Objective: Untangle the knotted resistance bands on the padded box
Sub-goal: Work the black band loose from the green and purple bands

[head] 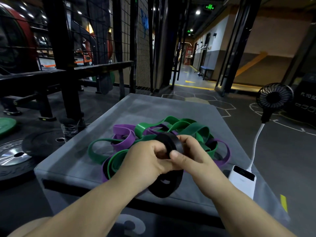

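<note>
A tangle of green bands (191, 129) and purple bands (123, 134) lies on the grey padded box (71, 161). A black band (168, 142) is lifted above the heap. My left hand (145, 159) and my right hand (193, 154) both grip it, close together, thumbs on the band. A loop of the black band (165, 183) hangs below my hands near the box's front edge. Parts of the tangle are hidden behind my hands.
A white power bank (242, 178) lies on the box's right side, cabled to a small black fan (273, 98) on the right. Weight plates (15, 156) lie on the floor at left. A black rack and wire fence (68, 65) stand behind.
</note>
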The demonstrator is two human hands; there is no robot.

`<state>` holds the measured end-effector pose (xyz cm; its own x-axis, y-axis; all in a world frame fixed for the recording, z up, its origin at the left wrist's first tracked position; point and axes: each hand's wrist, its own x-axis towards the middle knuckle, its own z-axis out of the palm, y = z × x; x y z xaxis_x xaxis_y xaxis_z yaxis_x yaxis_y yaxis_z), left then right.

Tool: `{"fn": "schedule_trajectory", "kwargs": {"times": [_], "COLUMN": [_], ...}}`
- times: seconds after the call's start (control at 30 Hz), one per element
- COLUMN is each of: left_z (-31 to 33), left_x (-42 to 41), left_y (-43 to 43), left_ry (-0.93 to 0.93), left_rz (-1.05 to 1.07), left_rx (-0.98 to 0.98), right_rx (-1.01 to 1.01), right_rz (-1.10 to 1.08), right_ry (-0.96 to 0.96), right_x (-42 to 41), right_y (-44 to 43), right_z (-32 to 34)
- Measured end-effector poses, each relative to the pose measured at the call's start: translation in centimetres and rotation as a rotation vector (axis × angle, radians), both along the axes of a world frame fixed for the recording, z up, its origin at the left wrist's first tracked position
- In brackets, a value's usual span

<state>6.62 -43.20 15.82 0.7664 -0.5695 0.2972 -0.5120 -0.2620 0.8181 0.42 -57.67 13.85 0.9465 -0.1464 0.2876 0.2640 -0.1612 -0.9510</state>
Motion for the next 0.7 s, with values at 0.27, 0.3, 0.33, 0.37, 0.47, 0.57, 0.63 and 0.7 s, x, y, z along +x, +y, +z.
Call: {"fn": "schedule_trajectory", "kwargs": {"times": [0.27,0.3,0.33,0.37,0.47,0.57,0.63,0.7], "left_z": [0.4,0.4,0.4,0.4,0.0,-0.4,-0.7,-1.0], "left_x": [0.3,0.3,0.2,0.0,-0.7,-0.5,0.3,0.9], "left_y": [0.8,0.7,0.5,0.5,0.3,0.3,0.6,0.9], "left_ry": [0.160,0.097,0.014,-0.050,-0.122,0.020,-0.033,-0.178], "left_rz": [-0.263,-0.189,-0.119,-0.069,0.000,0.089,0.168,0.215], "left_rx": [-0.009,-0.031,-0.037,-0.051,-0.180,-0.394,-0.391,-0.207], "right_rx": [-0.044,-0.051,-0.058,-0.066,-0.090,-0.055,0.007,0.027], "right_rz": [-0.031,-0.024,-0.017,-0.015,-0.021,-0.028,-0.064,-0.070], "right_ry": [0.001,-0.006,-0.015,-0.023,-0.036,-0.039,-0.029,-0.007], "right_x": [0.0,-0.1,0.0,0.0,0.1,0.1,0.0,-0.1], "right_y": [-0.8,-0.8,-0.8,-0.7,-0.4,-0.7,-1.5,-2.1], "right_z": [0.7,0.7,0.7,0.7,1.0,1.4,1.6,1.8]}}
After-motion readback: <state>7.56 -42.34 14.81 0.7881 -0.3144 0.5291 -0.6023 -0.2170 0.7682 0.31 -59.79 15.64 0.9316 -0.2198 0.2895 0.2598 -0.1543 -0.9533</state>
